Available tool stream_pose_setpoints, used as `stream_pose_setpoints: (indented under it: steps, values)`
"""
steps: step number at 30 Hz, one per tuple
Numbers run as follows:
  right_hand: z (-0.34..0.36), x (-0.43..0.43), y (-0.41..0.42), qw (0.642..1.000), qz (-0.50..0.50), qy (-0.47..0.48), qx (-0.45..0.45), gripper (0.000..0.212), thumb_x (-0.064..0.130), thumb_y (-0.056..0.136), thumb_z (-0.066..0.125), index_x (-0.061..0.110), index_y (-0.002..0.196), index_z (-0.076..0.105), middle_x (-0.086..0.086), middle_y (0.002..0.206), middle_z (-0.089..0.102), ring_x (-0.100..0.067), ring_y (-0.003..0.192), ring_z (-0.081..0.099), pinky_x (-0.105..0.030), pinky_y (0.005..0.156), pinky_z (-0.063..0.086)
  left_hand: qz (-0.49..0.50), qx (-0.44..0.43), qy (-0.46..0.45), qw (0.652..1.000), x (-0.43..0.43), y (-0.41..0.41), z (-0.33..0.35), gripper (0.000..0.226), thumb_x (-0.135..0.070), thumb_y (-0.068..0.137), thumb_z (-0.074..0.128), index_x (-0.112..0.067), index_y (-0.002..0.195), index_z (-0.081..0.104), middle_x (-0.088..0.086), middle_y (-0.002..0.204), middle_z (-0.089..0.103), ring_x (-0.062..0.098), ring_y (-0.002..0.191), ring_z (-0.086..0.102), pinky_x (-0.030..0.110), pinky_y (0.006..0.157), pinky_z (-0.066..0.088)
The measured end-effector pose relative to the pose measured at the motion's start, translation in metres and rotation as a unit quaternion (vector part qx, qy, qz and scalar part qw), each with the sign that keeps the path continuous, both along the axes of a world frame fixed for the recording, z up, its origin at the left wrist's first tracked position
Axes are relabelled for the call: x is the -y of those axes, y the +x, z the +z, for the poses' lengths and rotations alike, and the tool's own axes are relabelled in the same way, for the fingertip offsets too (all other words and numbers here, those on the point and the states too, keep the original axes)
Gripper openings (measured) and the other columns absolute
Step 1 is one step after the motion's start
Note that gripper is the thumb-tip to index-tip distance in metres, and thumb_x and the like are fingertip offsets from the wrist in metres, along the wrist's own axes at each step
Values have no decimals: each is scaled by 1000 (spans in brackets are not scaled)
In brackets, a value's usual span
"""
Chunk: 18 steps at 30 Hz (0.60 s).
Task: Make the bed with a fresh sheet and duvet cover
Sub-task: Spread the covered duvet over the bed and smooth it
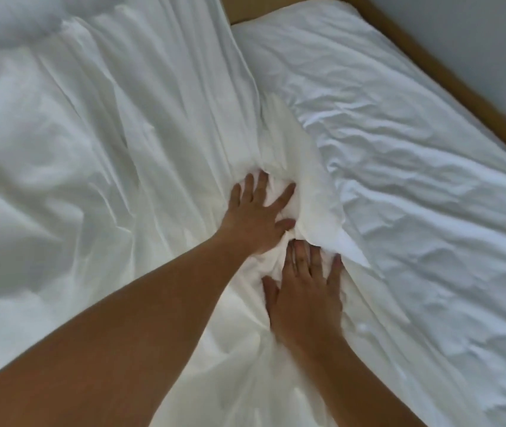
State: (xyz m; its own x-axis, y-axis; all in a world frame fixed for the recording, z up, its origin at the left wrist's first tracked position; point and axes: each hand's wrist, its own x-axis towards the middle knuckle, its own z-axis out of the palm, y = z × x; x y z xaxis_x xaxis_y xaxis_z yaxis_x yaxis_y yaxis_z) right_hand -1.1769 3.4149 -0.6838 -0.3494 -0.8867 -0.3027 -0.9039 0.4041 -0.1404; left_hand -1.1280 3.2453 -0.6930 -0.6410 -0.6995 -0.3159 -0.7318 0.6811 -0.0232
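White bedding covers one bed with a wooden frame (448, 84) against a pale wall (461, 29); one wrinkled sheet (415, 149) lies right, one bunched duvet cover (107, 134) left; two hands present; left hand (257, 211) splayed, pressing the cover; right hand (304, 291) flat, fingers apart, pressing its gathered edge.

Wooden bed frame (448, 87) running from twelve o'clock down to three o'clock, edging the mattress. Stretched over the mattress, a white fitted sheet (415, 143), wrinkled, filling the one-to-four o'clock side. Spread across the nine-to-twelve o'clock side and down through centre to six o'clock, a white duvet (97, 155), rumpled in long folds, bunched at centre where it overlaps the sheet. Puffy white mound at eleven o'clock, too blurred to identify.
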Motion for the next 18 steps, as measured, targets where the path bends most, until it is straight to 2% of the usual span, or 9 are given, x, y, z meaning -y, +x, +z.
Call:
stream_pose_setpoints:
  steps: [2, 3, 4, 6, 8, 11, 13, 15, 18]
  values:
    - [4, 5, 3, 1000, 15, -6, 4, 73, 57, 100, 16, 16, 161, 17, -7, 168, 13, -28, 156, 5, -59, 121, 0, 10, -43, -47, 998, 2, 9, -3, 68, -67, 98, 31, -47, 157, 4, 16, 164, 15, 35, 149, 20, 53, 119, 19]
    - [11, 7, 3, 999, 9, -40, 17, 68, 58, 98, 26, 21, 155, 33, -6, 162, 30, -30, 151, 22, -56, 121, 14, 27, -67, -54, 996, 3, 14, -1, 65, -64, 97, 38, -43, 156, 18, 13, 154, 33, 33, 138, 35, 50, 112, 28]
    - [19, 8, -1, 995, -21, -93, 15, 61, 61, 95, 37, 25, 143, 49, -6, 149, 46, -31, 139, 40, -51, 112, 30, 44, -84, -42, 995, 3, 19, 3, 60, -58, 97, 46, -35, 152, 32, 10, 141, 46, 30, 128, 45, 47, 105, 34]
    - [35, 8, -18, 977, -155, -146, 5, 62, 68, 86, 54, 26, 131, 52, -8, 131, 52, -32, 118, 52, -47, 91, 44, 41, -121, 13, 992, 8, 32, 17, 44, -42, 98, 56, -18, 134, 48, 9, 123, 60, 32, 115, 58, 42, 94, 41]
    - [45, 2, -22, 977, -200, -60, 28, 73, 71, 86, 53, 22, 138, 41, -10, 131, 53, -32, 117, 54, -45, 92, 45, -21, -177, 46, 983, 14, 53, 41, 32, -33, 97, 58, -13, 121, 54, 12, 114, 66, 35, 105, 64, 39, 85, 46]
    - [51, -6, 12, 984, -52, -153, 80, 58, 59, 94, 47, 17, 134, 51, -4, 104, 66, -27, 92, 68, -39, 77, 54, -84, -268, -60, 958, 29, 95, 75, 28, -36, 93, 51, -16, 113, 54, 15, 101, 67, 37, 86, 68, 42, 71, 56]
    - [58, -5, 22, 980, -35, -164, 107, 61, 64, 87, 47, 23, 132, 50, -1, 97, 63, -25, 86, 64, -39, 74, 52, -24, -305, -121, 945, 20, 114, 73, 17, -23, 93, 58, -11, 104, 52, 13, 93, 61, 38, 77, 63, 40, 64, 51]
    - [60, -2, 14, 984, -71, -47, 159, 73, 73, 82, 53, 29, 139, 41, -2, 116, 55, -27, 107, 55, -44, 90, 47, 87, -332, -102, 934, -9, 105, 57, 9, -2, 89, 62, 0, 95, 55, 17, 89, 58, 39, 79, 60, 40, 67, 43]
    - [63, 2, -15, 948, -119, 3, 294, 65, 61, 76, 70, 22, 126, 55, 0, 120, 63, -24, 113, 60, -41, 94, 52, 193, -461, -41, 865, -35, 50, 48, 11, -6, 92, 56, -5, 83, 50, 8, 77, 50, 26, 72, 51, 29, 64, 32]
